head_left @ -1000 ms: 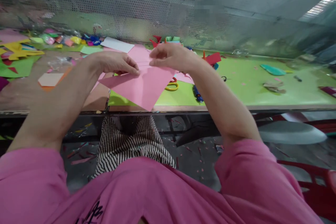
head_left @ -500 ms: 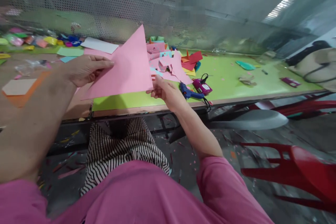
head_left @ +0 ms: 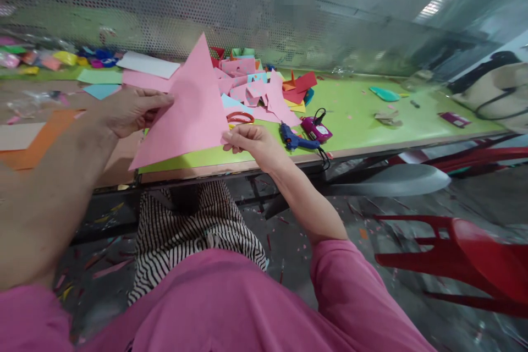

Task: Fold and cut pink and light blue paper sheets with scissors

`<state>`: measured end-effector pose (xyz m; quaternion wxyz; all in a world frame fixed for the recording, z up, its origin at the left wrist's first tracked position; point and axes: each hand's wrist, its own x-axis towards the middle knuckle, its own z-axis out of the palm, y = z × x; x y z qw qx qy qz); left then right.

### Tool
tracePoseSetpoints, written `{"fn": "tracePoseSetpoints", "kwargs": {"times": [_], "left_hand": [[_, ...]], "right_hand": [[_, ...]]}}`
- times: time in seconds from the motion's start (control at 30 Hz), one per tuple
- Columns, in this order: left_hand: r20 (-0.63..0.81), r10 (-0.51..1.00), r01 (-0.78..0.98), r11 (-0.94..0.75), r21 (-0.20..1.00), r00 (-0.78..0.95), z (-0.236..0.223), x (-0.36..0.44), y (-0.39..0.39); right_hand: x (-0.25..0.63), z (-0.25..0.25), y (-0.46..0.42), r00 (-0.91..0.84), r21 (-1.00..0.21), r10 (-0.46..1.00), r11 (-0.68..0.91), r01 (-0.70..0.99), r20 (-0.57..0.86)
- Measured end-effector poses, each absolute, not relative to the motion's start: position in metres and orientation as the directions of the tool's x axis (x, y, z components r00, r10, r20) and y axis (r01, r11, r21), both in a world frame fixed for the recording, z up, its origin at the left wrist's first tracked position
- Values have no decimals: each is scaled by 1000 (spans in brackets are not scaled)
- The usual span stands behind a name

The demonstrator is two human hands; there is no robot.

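Note:
I hold a pink paper triangle (head_left: 187, 110) up over the near edge of the green table (head_left: 363, 121). My left hand (head_left: 132, 110) pinches its left edge, thumb on top. At the triangle's lower right corner my right hand (head_left: 247, 140) is closed on the paper. The tip of the triangle points up and away from me. Behind it lies a heap of pink, blue and red paper scraps (head_left: 259, 91).
Red-handled scissors (head_left: 240, 117), a blue glue gun (head_left: 295, 140) and a magenta device (head_left: 317, 129) lie right of my right hand. Paper sheets (head_left: 146, 65) and small coloured items (head_left: 61, 58) sit at far left. A perforated metal screen (head_left: 206, 5) backs the table. Red chairs (head_left: 466, 258) stand at right.
The pink paper, first pressed flat on the table under both hands, was lifted and stood up as a triangle. It has since shifted a little left, and my right hand moved with it.

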<state>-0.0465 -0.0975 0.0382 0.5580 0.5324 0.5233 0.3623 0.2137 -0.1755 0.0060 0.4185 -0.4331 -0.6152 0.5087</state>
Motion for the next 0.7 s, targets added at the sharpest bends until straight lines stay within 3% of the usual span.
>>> {"fn": "tracePoseSetpoints", "kwargs": {"times": [0.27, 0.47, 0.7], "left_hand": [[-233, 951, 106, 215, 971, 202, 35, -48, -97], [-111, 981, 136, 89, 987, 161, 29, -43, -94], [-229, 961, 86, 218, 972, 154, 36, -44, -96]], "right_hand": [[213, 0, -176, -301, -971, 951, 133, 200, 69], [213, -5, -174, -331, -959, 943, 128, 252, 39], [212, -6, -169, -301, -963, 953, 106, 247, 28]]}}
